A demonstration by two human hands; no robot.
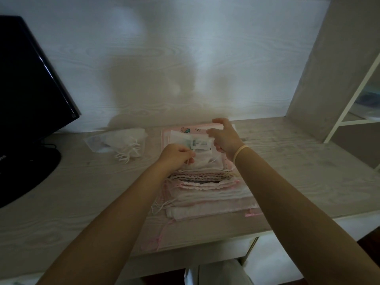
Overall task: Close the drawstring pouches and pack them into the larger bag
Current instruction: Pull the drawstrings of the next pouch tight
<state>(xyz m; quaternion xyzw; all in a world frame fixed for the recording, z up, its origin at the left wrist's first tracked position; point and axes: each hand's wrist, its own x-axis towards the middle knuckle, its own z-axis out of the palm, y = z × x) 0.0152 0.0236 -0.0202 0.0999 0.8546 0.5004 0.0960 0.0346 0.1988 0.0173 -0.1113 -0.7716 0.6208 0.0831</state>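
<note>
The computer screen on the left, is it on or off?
Off, it seems. The screen is all black with no picture, only a thin streak of reflected light near its right edge.

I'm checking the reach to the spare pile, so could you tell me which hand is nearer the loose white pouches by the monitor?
Left. The left hand is just right of the loose white pouches, pinching a string. The right hand is farther right, over the pink stack.

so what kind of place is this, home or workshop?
Likely a home desk nook, not a workshop: a pale wood-grain desk against a matching wall, a black glossy monitor at left, and a white open shelf unit at right.
</note>
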